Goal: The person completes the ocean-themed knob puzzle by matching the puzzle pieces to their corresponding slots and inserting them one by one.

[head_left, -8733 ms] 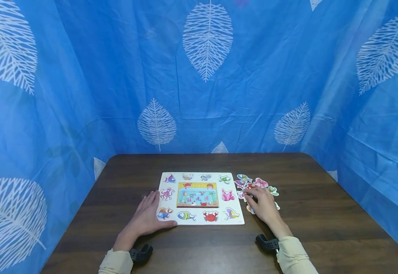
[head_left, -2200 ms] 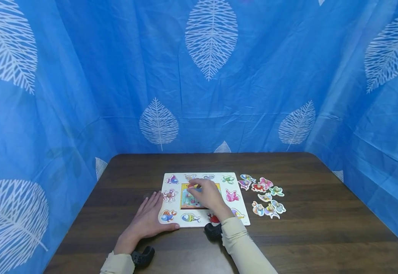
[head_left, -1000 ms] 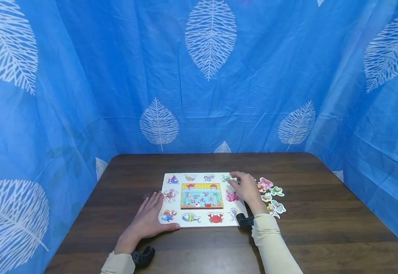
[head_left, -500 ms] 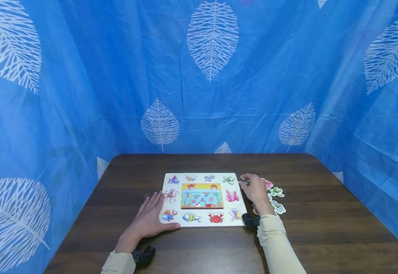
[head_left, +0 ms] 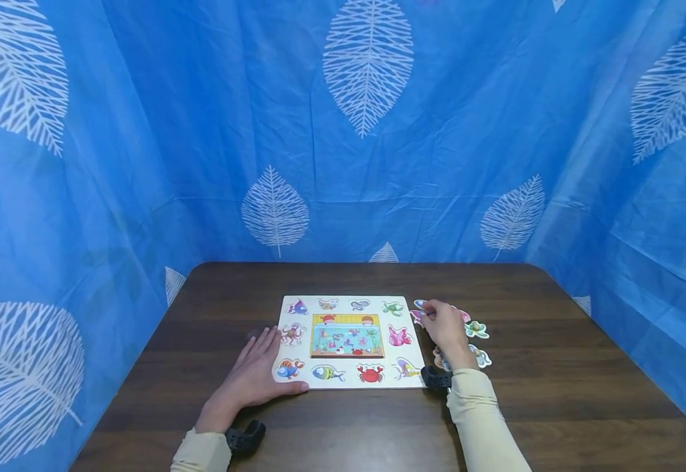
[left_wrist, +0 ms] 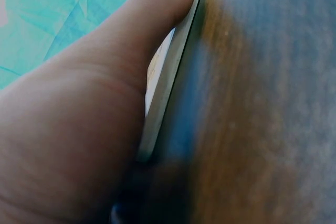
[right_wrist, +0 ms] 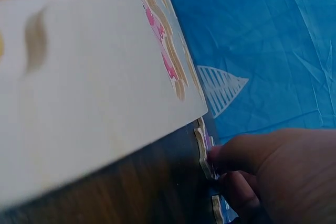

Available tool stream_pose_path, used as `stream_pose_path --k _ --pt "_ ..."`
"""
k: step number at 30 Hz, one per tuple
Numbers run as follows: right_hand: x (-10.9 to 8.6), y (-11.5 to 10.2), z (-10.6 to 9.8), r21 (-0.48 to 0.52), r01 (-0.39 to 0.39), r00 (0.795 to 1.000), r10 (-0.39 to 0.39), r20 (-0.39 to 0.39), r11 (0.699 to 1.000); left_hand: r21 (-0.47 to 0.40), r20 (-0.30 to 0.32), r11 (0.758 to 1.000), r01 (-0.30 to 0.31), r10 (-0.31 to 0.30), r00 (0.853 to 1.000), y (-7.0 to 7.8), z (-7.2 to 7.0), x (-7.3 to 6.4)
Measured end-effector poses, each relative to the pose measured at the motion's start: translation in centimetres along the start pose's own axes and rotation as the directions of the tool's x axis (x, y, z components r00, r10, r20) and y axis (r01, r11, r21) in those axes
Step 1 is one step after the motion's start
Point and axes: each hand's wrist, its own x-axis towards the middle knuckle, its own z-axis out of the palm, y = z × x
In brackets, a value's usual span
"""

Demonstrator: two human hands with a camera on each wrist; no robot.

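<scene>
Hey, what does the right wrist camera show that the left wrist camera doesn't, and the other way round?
Only the right wrist view: the right hand with its fingertips at a puzzle piece, part of a second piece near it, a pink-printed recess in the board, and a white leaf print.

Only the left wrist view: the left hand, its thumb against the board's edge.

Both: part of the board, the dark wooden table and the blue curtain.
</scene>
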Motion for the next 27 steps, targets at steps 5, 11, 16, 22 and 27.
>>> stream_pose_path --k 5,11,16,22,27 --pt "0.04 -0.08 -0.14 -0.021 -0.019 1.0 0.019 0.003 1.0 -0.009 -0.002 1.0 0.001 -0.001 1.0 0.02 0.01 0.09" --pt "0.04 -0.02 -0.19 -0.019 -0.033 0.999 0.033 0.004 0.999 -0.005 -0.003 1.0 0.001 -0.001 1.0 0.09 0.0 0.14" --pt "0.08 -0.07 -0.25 -0.015 -0.042 0.999 0.043 0.012 0.999 -0.01 0.0 1.0 0.004 -0.004 1.0 0.13 -0.01 0.09" --pt "0.15 -0.01 -0.33 -0.057 -0.033 0.999 0.034 0.019 0.998 -0.015 0.003 1.0 0.009 -0.009 1.0 0.09 -0.04 0.01" --pt "0.12 0.01 -0.35 -0.07 -0.022 1.0 0.023 0.018 0.997 -0.016 0.005 1.0 0.01 -0.01 1.0 0.06 -0.07 -0.05"
